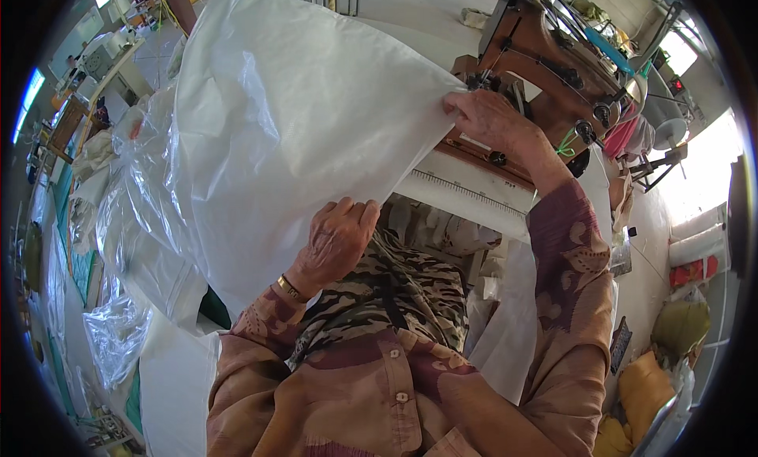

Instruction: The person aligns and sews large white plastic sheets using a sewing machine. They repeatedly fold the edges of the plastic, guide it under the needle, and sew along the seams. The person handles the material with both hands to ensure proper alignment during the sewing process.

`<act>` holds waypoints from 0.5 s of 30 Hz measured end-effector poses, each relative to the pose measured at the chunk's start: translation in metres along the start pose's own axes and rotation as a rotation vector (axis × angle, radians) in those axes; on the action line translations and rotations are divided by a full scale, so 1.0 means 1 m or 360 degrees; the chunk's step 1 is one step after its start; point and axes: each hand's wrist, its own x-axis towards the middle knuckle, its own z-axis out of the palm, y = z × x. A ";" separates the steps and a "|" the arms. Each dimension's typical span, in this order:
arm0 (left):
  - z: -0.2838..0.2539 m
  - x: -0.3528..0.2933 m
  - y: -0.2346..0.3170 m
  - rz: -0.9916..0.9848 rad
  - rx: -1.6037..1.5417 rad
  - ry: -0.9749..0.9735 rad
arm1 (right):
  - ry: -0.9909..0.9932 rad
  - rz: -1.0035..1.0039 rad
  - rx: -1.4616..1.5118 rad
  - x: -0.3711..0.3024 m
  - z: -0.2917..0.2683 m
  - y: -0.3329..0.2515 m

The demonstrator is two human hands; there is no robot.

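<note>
A large white sheet of glossy plastic-like fabric (292, 117) spreads over the table in front of me. My left hand (338, 240) grips its near edge with curled fingers, just above my lap. Farther off to the right, my right hand (493, 121) pinches the sheet's corner close under the needle area of a brown sewing machine (545, 62). The fingertips there partly hide the corner, and I cannot tell whether the needle is in the fabric. A printed ruler scale (466, 187) runs along the table's front edge, below my right hand.
Crumpled clear plastic (146, 196) heaps up left of the sheet and hangs down beside the table. A green thread tangle (566, 144) hangs on the machine by my right wrist. Yellow-orange bundles (643, 390) and an olive sack (681, 327) lie at the lower right.
</note>
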 end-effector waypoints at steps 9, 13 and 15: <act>-0.008 0.002 0.005 -0.0307 -0.0335 0.0006 | 0.0029 -0.0165 0.0053 -0.011 0.001 0.020; -0.006 -0.003 0.010 -0.0366 -0.0441 0.0038 | 0.0147 -0.0193 0.0018 -0.016 0.003 0.014; -0.010 -0.003 0.015 -0.0432 -0.0523 0.0017 | 0.0145 -0.0225 0.0030 -0.018 0.006 0.012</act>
